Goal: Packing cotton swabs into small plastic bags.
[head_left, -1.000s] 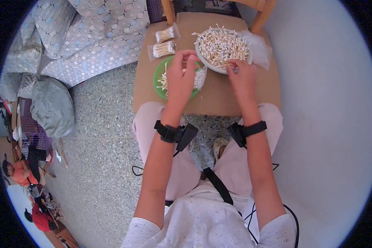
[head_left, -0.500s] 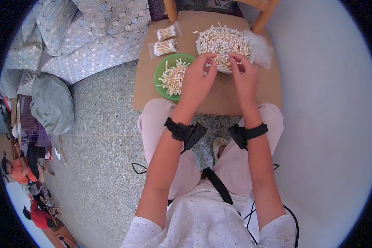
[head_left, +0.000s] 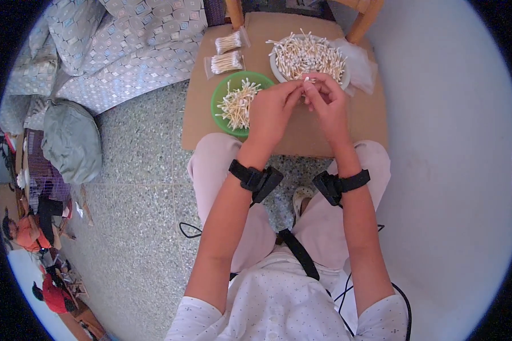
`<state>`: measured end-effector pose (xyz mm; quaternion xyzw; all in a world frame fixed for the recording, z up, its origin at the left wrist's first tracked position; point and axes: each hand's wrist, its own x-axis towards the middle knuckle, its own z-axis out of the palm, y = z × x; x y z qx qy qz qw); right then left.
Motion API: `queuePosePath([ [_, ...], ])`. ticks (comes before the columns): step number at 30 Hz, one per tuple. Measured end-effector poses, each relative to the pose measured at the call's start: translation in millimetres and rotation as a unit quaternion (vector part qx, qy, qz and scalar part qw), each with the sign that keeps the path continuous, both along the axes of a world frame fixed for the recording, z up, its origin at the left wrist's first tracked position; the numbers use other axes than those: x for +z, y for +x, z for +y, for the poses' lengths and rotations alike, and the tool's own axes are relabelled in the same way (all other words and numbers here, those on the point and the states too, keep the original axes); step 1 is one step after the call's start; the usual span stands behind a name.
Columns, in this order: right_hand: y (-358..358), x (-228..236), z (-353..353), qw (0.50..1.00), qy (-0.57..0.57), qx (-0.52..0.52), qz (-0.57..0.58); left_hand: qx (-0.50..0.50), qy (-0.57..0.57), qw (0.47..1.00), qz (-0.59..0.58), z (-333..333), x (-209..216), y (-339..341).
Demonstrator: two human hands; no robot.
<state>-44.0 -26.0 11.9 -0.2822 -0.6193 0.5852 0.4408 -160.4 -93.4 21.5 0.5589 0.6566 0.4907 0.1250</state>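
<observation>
My left hand [head_left: 272, 111] and my right hand [head_left: 331, 108] meet just in front of a white bowl [head_left: 347, 76] heaped with loose cotton swabs [head_left: 308, 55]. A white cotton swab tip [head_left: 307, 80] shows at my right fingertips, which are pinched together. My left thumb and fingers are also closed, touching or nearly touching the right ones; what they grip is hidden. Left of my left hand, a green bowl [head_left: 214, 108] holds a looser pile of cotton swabs [head_left: 236, 105]. Behind it lie two clear bags of swabs, a far bag [head_left: 229, 42] and a nearer bag [head_left: 226, 62].
Everything stands on a cardboard-covered chair seat [head_left: 313, 136] before my knees. A clear plastic bag [head_left: 362, 71] lies right of the white bowl, near the wall [head_left: 444, 142]. Patterned bedding [head_left: 131, 57] and a grey-green bag [head_left: 71, 139] are at left; two people sit farther off.
My hands have come together; before, they were apart over the front of the white bowl. They have drawn slightly back from the pile, and a swab tip now shows between the fingers.
</observation>
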Motion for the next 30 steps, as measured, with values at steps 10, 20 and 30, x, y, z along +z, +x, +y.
queuePosePath([
  [10,8.7,5.0,8.3,0.99,-0.007,-0.143,0.014,0.0,0.068,0.998,0.012,0.2,4.8,-11.6],
  [20,4.5,-11.5,11.8,0.997,0.024,0.023,-0.075,0.044,0.032,0.981,-0.184,-1.3,17.0,-5.1],
  [30,-1.8,-12.8,7.5,0.995,0.025,0.028,-0.089,0.039,0.05,0.979,-0.194,-1.7,13.2,-7.7],
])
